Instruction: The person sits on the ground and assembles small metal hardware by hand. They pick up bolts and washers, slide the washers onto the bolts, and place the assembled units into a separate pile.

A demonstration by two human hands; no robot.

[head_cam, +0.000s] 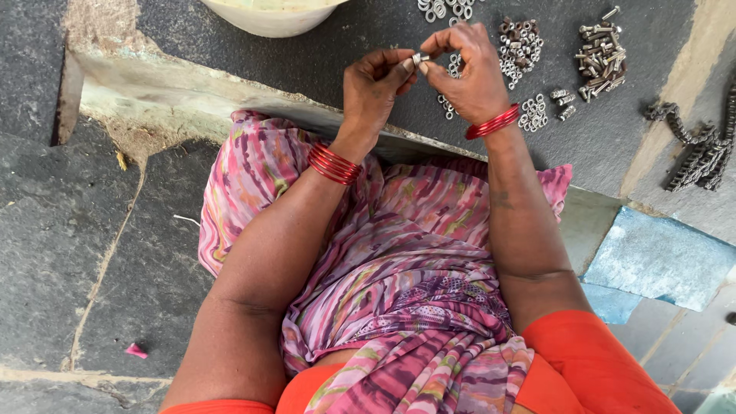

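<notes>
Nearest the camera: pink patterned cloth [414,253] draped over the lap, with two bare forearms reaching forward across it, red bangles [333,163] on each wrist.

Beyond the cloth, at the lip of a dark stone slab [307,69]: left hand [373,90] curled, fingertips pinched shut on a small metal bolt [418,58]. Right hand [473,73] just beside it, thumb and forefinger closed on the same small piece from the other side. Bolt caught between the two hands, lifted clear of the slab, fingertips of both touching it.

Farther out on the slab, past the right hand: a scatter of loose washers [533,113], a pile of nuts [520,44], a heap of bolts [600,52], a few assembled pieces [564,103] between them. Well to the right, a length of dark chain [694,149]. At the far edge, the rim of a pale bowl [268,19].
</notes>
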